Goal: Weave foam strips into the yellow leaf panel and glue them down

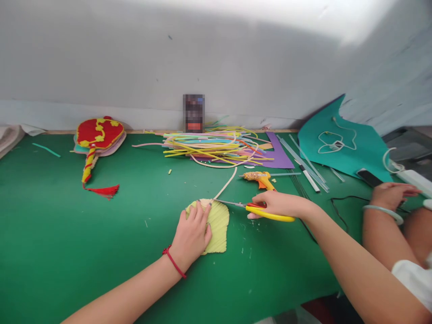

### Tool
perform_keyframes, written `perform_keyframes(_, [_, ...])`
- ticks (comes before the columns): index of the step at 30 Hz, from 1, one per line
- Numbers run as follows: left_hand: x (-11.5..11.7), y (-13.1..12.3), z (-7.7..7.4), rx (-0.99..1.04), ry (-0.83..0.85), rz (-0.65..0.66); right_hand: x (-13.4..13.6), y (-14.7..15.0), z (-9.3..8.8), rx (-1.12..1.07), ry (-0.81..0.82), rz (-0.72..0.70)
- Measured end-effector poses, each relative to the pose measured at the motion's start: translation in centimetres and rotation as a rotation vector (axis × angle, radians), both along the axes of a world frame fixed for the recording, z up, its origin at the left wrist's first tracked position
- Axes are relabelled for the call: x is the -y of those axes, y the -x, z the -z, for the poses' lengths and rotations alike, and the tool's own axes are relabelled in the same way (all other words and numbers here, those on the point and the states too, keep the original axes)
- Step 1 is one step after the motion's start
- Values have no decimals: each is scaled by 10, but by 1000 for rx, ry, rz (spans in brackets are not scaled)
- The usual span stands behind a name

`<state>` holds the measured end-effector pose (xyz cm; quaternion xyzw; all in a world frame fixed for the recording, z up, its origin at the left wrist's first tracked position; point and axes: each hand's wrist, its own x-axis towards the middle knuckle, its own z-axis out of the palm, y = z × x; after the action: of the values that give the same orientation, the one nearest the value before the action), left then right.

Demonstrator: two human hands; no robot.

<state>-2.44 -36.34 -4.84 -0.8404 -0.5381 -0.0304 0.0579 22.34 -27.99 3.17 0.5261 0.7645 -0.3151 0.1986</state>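
My left hand (193, 234) lies over a pale yellow-green ribbed piece (219, 227) on the table, its fingers stretched out and pressing on it. Near my fingertips a cream pipe cleaner (227, 182) runs off the top edge of the piece, toward the back. My right hand (270, 204) is closed round the yellow and red handles of a pair of scissors (276, 217). The blades point left, and their tips meet the pipe cleaner where it leaves the piece. Whether they have cut into it, I cannot tell.
Behind lie a pile of coloured pipe cleaners (209, 146), purple foam (281, 157) and a glue gun (261, 177). A red and yellow fan (100, 133) with a tassel is at left. Right are a marker (309, 179), a teal sheet (347, 135) and another person's hand (391, 195).
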Motion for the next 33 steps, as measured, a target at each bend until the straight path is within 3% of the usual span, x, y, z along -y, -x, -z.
perform_keyframes(8, [0, -1, 1, -2, -14, 2, -4, -1, 9, -1, -8, -26])
perform_keyframes(18, [0, -1, 1, -13, -15, -4, 1, 2, 18, 41, -140, -95])
perform_keyframes(33, [-1, 1, 1, -30, -19, 5, -13, -5, 19, -34, -7, -127])
